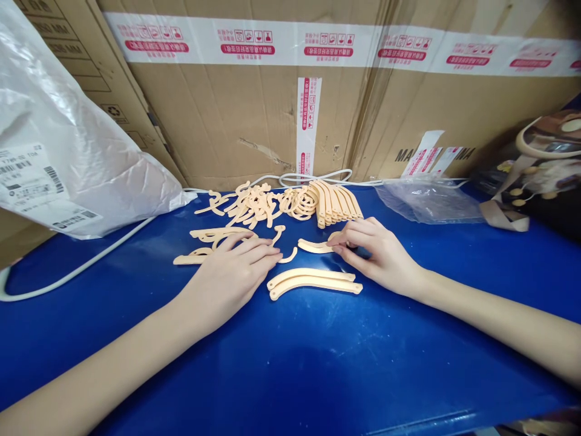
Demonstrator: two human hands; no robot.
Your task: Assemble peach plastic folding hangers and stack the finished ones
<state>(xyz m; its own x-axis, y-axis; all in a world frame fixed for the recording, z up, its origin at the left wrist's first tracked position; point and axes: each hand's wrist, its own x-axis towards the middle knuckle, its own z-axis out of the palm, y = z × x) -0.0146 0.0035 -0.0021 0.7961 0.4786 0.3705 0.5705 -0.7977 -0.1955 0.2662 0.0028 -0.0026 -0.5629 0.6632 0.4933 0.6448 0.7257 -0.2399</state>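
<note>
A glossy blue tabletop (327, 351) is filling the foreground, and behind it a brown cardboard box (227, 121) is standing like a wall, carrying white tape (281, 45) with red print. A crinkled white plastic bag (68, 133) is leaning at the left, a pale cable (82, 272) is curving below it, and a clear plastic bag (431, 203) is lying at the right. Smooth, pale, wood-like pieces are gathering in the middle: a tangled heap of hooks (254, 206), some rings (297, 203) and a row of stacked curved bars (338, 203). A curved strip (313, 246) is lying between the hands, its long axis running left to right, its free end pointing left. The right hand (376, 254) is pinching its other end between thumb and forefinger. The left hand (238, 266) is resting over cut-out pieces (204, 234), its fingers lying close together; whether they are gripping, I cannot tell. Nearer the viewer, two long bars (313, 281) are lying side by side, also running left to right.
</note>
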